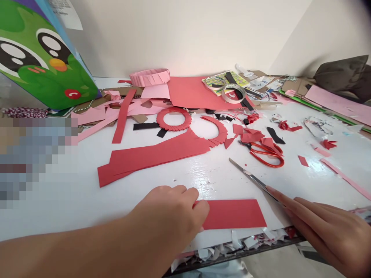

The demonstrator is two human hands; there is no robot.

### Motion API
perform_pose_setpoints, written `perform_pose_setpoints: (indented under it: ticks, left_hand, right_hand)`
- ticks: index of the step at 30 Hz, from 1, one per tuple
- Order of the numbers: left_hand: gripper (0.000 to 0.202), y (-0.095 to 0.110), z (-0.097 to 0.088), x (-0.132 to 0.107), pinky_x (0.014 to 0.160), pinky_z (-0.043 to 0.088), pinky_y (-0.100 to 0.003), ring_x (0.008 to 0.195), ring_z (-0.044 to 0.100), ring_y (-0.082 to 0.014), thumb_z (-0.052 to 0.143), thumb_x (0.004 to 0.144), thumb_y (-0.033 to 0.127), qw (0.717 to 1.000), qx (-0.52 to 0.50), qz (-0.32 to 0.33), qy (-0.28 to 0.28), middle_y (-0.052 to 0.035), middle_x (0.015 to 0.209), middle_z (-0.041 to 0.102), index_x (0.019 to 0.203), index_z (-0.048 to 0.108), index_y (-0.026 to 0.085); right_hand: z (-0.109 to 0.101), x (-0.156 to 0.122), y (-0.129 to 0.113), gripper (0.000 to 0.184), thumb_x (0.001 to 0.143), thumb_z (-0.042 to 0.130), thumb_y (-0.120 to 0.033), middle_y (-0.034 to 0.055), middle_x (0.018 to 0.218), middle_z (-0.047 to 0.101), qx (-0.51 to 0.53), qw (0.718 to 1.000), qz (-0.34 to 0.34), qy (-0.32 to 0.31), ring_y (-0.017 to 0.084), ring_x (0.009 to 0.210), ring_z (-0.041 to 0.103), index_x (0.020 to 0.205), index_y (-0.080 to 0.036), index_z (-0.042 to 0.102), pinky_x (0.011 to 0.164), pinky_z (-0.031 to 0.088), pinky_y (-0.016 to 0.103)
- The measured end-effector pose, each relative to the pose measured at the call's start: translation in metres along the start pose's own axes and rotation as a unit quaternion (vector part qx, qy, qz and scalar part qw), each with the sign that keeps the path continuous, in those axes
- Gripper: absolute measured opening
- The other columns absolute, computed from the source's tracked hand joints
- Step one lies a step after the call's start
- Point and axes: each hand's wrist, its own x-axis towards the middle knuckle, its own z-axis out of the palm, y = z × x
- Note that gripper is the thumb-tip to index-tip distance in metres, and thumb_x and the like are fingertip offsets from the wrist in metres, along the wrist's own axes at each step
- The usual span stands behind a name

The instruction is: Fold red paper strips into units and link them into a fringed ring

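Note:
My left hand (171,216) lies curled on the left end of a red paper strip (234,213) at the white table's front edge, fingers pressing it down. My right hand (321,227) reaches in from the right with fingers stretched, its fingertips on the handle of a metal craft knife (249,175) that lies slanted on the table, blade pointing away to the left. Red-handled scissors (265,153) lie just beyond the knife.
Long red paper strips (153,156), red paper rings (174,119), pink strips and a pink paper ring (150,77) cover the middle and back. Tape rolls (232,92) sit at the back right. A green cartoon box (40,54) stands at back left. Paper scraps line the table's front edge (232,247).

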Motion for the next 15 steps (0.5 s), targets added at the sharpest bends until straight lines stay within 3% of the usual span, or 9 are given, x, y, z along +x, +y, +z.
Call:
perform_pose_setpoints:
  ticks: [3,9,11,15]
  left_hand:
    - [0.023,-0.001,-0.007,0.001,0.049,0.036,-0.029,0.061,0.056,-0.0169,0.076,0.085,0.039,1.000,-0.003,-0.007,-0.023,-0.0012,0.083,0.067,0.095,0.065,0.021]
    - [0.041,0.003,-0.025,0.003,0.056,0.047,-0.030,0.078,0.062,-0.0212,0.088,0.060,0.020,0.993,0.064,0.062,-0.072,-0.0068,0.099,0.071,0.098,0.072,0.019]
    - [0.041,0.005,-0.023,0.003,0.059,0.051,-0.032,0.083,0.063,-0.0229,0.086,0.064,0.022,0.993,0.078,0.065,-0.054,-0.0088,0.103,0.072,0.102,0.073,0.018]
    - [0.031,0.007,-0.013,-0.004,0.065,0.054,-0.034,0.090,0.065,-0.0247,0.072,0.080,0.020,0.988,0.119,0.098,0.032,-0.0112,0.106,0.073,0.110,0.072,0.013]
  right_hand:
    - [-0.001,0.001,0.000,0.064,0.108,0.029,-0.019,0.0015,0.072,0.073,-0.009,1.000,-0.002,-0.010,0.020,0.051,0.071,0.167,-0.022,0.005,0.044,0.052,0.027]
    - [-0.009,0.005,-0.007,0.066,0.109,0.029,-0.017,0.0018,0.070,0.071,-0.018,0.999,0.021,-0.032,0.023,0.055,0.073,0.167,-0.021,-0.002,0.047,0.053,0.028]
    - [-0.010,0.006,-0.008,0.067,0.108,0.029,-0.016,0.0030,0.073,0.073,-0.022,0.999,0.025,-0.041,0.023,0.057,0.073,0.167,-0.021,-0.001,0.048,0.054,0.028]
    - [-0.009,0.004,-0.008,0.068,0.107,0.032,-0.012,0.0052,0.077,0.075,-0.023,0.998,0.031,-0.048,0.023,0.059,0.073,0.167,-0.020,0.001,0.050,0.054,0.027]
